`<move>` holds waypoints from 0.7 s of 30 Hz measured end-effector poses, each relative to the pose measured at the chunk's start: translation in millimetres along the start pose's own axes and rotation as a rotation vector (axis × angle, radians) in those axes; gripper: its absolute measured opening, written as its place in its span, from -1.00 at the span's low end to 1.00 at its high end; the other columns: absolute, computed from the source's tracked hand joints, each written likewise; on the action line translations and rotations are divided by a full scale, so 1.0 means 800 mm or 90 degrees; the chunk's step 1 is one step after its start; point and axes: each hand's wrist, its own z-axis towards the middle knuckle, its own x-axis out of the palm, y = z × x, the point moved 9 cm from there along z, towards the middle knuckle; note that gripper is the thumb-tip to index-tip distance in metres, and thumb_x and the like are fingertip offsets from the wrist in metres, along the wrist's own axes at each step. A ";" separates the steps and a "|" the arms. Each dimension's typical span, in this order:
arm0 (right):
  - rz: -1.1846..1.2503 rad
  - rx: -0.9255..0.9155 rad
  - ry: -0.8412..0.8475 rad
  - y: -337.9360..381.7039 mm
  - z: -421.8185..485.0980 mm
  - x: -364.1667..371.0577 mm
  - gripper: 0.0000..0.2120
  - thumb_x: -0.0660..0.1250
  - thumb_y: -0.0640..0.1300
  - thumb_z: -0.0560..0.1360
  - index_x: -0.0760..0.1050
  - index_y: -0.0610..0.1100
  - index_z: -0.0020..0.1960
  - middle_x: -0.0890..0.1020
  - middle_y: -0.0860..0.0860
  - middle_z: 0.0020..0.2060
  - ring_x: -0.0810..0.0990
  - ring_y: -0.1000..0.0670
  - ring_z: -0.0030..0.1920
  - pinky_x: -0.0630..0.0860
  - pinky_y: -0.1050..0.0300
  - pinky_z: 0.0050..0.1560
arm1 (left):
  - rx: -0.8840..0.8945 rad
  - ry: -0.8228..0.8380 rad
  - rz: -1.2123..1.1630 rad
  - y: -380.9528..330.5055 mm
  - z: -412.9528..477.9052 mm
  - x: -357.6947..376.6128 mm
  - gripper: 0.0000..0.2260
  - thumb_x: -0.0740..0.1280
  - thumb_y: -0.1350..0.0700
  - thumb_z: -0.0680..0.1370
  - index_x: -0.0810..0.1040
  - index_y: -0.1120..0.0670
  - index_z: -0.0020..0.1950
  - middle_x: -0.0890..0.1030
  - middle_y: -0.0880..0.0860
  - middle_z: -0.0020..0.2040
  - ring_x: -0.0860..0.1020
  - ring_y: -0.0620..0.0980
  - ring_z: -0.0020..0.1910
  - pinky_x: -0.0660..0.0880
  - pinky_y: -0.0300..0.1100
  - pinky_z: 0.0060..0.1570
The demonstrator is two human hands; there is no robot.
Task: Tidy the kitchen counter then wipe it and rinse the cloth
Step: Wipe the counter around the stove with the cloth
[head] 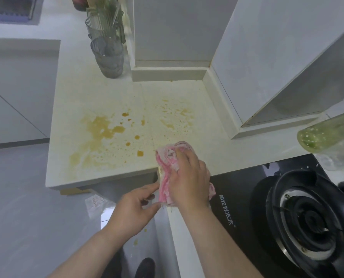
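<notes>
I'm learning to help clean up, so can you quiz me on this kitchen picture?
1. True or false: the orange stains on the counter are all wiped away.
2. What does the right hand press on? A) a sponge B) a pink cloth C) a plate
3. Fill in: the black gas burner is on the cloth's ___ side.
Key: 1 false; 2 B; 3 right.

Counter [107,93] lies open; glass jars [107,57] block its back edge.
</notes>
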 end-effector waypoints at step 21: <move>-0.060 0.105 -0.034 -0.002 -0.044 -0.009 -0.50 0.05 0.06 0.50 0.51 -0.16 0.27 0.56 -0.14 0.22 0.53 -0.23 0.14 0.45 -0.15 0.16 | -0.179 -0.293 0.135 0.081 -0.049 -0.276 -0.27 0.55 0.05 0.34 0.32 0.11 0.43 0.41 0.06 0.33 0.30 0.05 0.32 0.28 -0.08 0.26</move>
